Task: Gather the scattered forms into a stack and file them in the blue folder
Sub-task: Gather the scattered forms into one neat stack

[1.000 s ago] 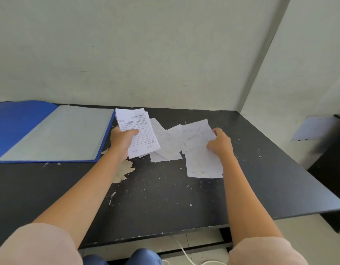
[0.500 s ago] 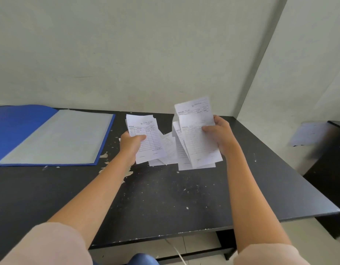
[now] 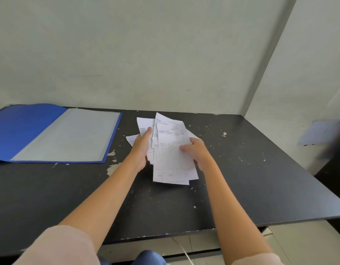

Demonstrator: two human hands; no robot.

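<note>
We see a black, paint-chipped tabletop (image 3: 184,197) set against a pale wall (image 3: 165,44). Near its far middle lies a loose bundle of white printed paper forms (image 3: 173,161), their sheets fanned and overlapping rather than squared. The front sheets show ruled lines and small header print that we cannot read.

Our left hand (image 3: 141,150) rests against the left side of the bundle, fingers (image 3: 147,131) stretched out flat and close together along the sheets, the thumb hidden behind them. The hand is opened out and presses on the paper; we cannot tell whether anything is pinched. A few forms stick out past it, at its far and left sides.

Our right hand (image 3: 198,152) is closed on the right edge of the bundle, with the thumb laid across the face of the top form and the other fingers curled behind the sheets. The lower edge of the bundle looks close to the tabletop, but we cannot tell whether it touches.

The blue plastic folder (image 3: 21,131) lies open and flat at the far left of the table, well apart from the forms, its grey-white inner page (image 3: 69,134) facing up on its right half. Pale pink sleeves (image 3: 56,247) cover our upper arms at the bottom edge. A blurred pale sheet (image 3: 322,132) shows at the far right, beyond the table.
</note>
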